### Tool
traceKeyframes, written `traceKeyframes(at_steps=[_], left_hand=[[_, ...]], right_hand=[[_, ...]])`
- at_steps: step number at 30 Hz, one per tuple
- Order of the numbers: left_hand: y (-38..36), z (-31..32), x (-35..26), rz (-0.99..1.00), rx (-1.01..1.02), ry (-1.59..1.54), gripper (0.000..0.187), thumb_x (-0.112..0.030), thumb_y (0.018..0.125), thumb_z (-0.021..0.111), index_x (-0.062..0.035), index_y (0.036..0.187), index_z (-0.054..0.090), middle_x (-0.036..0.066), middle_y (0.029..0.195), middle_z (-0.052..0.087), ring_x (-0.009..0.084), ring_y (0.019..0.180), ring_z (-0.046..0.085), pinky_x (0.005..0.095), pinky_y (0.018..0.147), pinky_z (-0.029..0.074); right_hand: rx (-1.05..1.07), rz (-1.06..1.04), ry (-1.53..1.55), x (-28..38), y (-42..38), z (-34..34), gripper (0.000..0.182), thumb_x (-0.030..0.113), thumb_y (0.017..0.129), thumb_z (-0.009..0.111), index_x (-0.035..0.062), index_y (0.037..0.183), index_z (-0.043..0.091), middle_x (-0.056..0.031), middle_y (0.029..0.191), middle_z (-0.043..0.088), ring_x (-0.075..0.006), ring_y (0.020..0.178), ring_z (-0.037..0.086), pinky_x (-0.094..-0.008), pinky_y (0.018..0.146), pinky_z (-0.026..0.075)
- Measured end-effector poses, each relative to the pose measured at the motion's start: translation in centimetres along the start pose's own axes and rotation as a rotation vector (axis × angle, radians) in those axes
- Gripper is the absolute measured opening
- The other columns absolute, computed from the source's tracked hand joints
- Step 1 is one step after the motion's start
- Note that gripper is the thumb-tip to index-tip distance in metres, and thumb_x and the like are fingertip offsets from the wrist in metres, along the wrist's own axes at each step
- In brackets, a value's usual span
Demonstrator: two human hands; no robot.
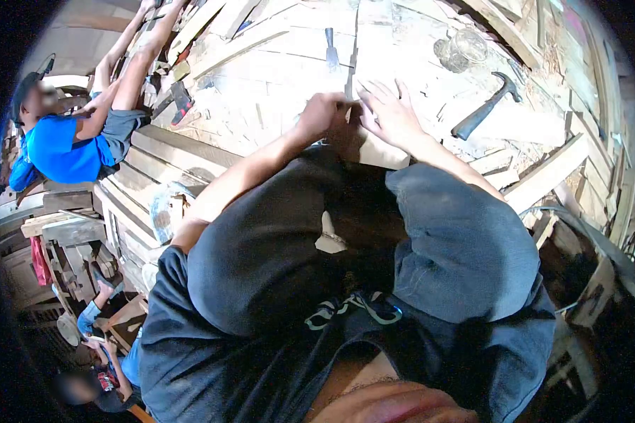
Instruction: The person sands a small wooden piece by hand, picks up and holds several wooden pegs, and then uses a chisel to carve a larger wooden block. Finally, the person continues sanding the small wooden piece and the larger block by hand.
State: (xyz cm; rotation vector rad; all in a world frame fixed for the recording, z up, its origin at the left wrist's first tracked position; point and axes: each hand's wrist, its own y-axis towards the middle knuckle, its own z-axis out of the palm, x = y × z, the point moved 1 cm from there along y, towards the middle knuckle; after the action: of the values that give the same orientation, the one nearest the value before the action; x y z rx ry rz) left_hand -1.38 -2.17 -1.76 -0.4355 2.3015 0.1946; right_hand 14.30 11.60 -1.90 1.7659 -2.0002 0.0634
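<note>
My left hand (324,115) is closed, its fingers curled over something dark that I cannot make out, just above a pale wooden piece (375,151) between my knees. Close beside it, my right hand (388,111) has its fingers spread, lying near the top of the same piece. Whether the right fingertips touch the wood is hard to see in the glare. Beyond my hands a chisel (331,49) lies on the bright work surface (275,84). A claw hammer (485,107) rests to the right of my right hand.
A clear round container (467,46) stands at the back right. Wooden planks (550,169) lie on the right, with more boards (169,151) on the left. A person in a blue shirt (67,148) sits at the left; another person (113,366) is at the lower left.
</note>
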Motion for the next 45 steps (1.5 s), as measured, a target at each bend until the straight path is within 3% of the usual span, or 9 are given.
traceKeyframes(at_steps=[7,10,14,21,28,34,37,41,45], left_hand=[[-0.4,0.0,-0.9,-0.172,0.042,0.043,0.020,-0.021,0.092,0.063,-0.0025,0.094,0.071,0.020,0.081,0.068,0.0331,0.073,0.069,0.0375,0.068,0.052],[0.2,-0.3,-1.2,0.080,-0.013,-0.029,0.020,-0.021,0.091,0.064,-0.0028,0.096,0.071,0.020,0.082,0.069,0.0269,0.073,0.069,0.0359,0.069,0.052],[-0.1,-0.2,-0.6,-0.150,0.114,0.017,0.018,-0.015,0.085,0.069,-0.0035,0.098,0.072,0.019,0.085,0.071,0.0159,0.075,0.068,0.0338,0.072,0.052],[0.2,-0.2,-0.4,-0.037,0.025,0.075,0.019,-0.017,0.088,0.067,0.0011,0.094,0.068,0.021,0.079,0.069,0.0194,0.073,0.067,0.0348,0.069,0.052],[-0.6,0.0,-0.9,-0.164,0.060,0.103,0.021,-0.019,0.093,0.060,0.0006,0.087,0.067,0.021,0.075,0.065,0.0315,0.065,0.066,0.0406,0.064,0.051],[-0.1,-0.6,-1.7,-0.038,0.015,-0.008,0.023,-0.021,0.093,0.061,0.0004,0.087,0.067,0.021,0.074,0.065,0.0305,0.063,0.064,0.0412,0.063,0.049],[-0.3,-0.2,-1.4,-0.187,0.097,0.122,0.023,-0.022,0.092,0.062,-0.0003,0.088,0.068,0.021,0.074,0.064,0.0306,0.064,0.064,0.0408,0.064,0.050],[-0.3,-0.1,-1.0,-0.067,0.026,0.127,0.022,-0.022,0.090,0.064,-0.0014,0.093,0.070,0.022,0.078,0.066,0.0268,0.067,0.065,0.0392,0.066,0.050],[0.0,-0.4,-1.1,-0.129,0.061,-0.035,0.021,-0.021,0.090,0.064,-0.0017,0.095,0.069,0.022,0.083,0.068,0.0257,0.072,0.067,0.0380,0.068,0.050]], right_hand=[[0.007,0.012,-0.011,-0.2,-0.1,0.2,0.055,0.034,0.085,0.069,0.0090,0.132,0.054,-0.0104,0.145,0.049,-0.0251,0.138,0.042,-0.0617,0.114,0.021],[0.006,0.005,-0.032,0.0,0.0,0.2,0.053,0.032,0.085,0.067,0.0088,0.132,0.055,-0.0105,0.146,0.049,-0.0250,0.139,0.042,-0.0608,0.115,0.021],[0.029,0.017,-0.008,0.1,-0.1,-0.3,0.051,0.031,0.085,0.066,0.0083,0.130,0.055,-0.0110,0.145,0.049,-0.0254,0.139,0.042,-0.0612,0.114,0.021],[0.002,0.006,-0.014,-0.1,0.1,0.2,0.054,0.033,0.086,0.067,0.0088,0.132,0.055,-0.0104,0.145,0.048,-0.0251,0.139,0.041,-0.0613,0.114,0.021],[0.042,0.032,-0.001,0.0,0.1,0.0,0.053,0.036,0.087,0.066,0.0091,0.132,0.056,-0.0119,0.145,0.049,-0.0261,0.139,0.041,-0.0615,0.115,0.020],[0.021,0.028,-0.031,-0.2,0.1,0.3,0.054,0.035,0.085,0.067,0.0084,0.131,0.055,-0.0120,0.144,0.050,-0.0251,0.139,0.042,-0.0624,0.115,0.020],[0.013,0.003,0.001,-0.1,0.0,-0.1,0.056,0.034,0.085,0.068,0.0080,0.132,0.054,-0.0118,0.145,0.049,-0.0249,0.139,0.042,-0.0626,0.114,0.021],[0.006,-0.005,-0.017,-0.2,0.2,0.0,0.057,0.034,0.084,0.069,0.0080,0.133,0.053,-0.0114,0.146,0.048,-0.0247,0.139,0.041,-0.0625,0.113,0.022],[0.007,-0.008,-0.029,-0.1,0.1,-0.3,0.055,0.034,0.085,0.068,0.0079,0.132,0.054,-0.0118,0.146,0.048,-0.0250,0.139,0.042,-0.0617,0.114,0.023]])
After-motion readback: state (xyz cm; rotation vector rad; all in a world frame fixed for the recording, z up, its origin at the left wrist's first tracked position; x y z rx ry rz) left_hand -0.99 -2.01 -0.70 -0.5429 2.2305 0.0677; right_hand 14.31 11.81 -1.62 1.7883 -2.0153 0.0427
